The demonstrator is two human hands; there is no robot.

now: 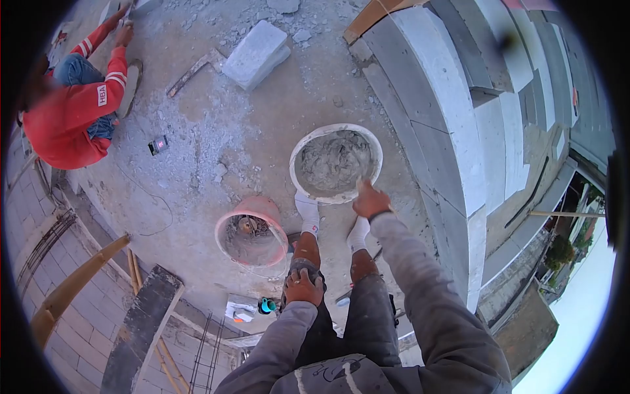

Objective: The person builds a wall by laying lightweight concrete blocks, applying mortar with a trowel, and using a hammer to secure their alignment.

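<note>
A round white-rimmed bucket (296,180) full of wet grey mortar (336,159) stands on the floor in front of my feet. My right hand (372,201) is at its near right rim, fingers mostly curled and one reaching over the edge. Whether it grips the rim or something small cannot be made out. My left hand (304,287) rests on my left knee, fingers spread and holding nothing. Left of my feet sits a pinkish bucket (270,209), its inside coated with mortar and holding some objects I cannot identify.
A co-worker in a red top (72,125) crouches at upper left. White blocks (254,55) and a hammer-like tool (197,70) lie ahead, near a phone (158,145). A block wall (446,144) rises on the right. A dark board (141,328) and wooden poles stand lower left.
</note>
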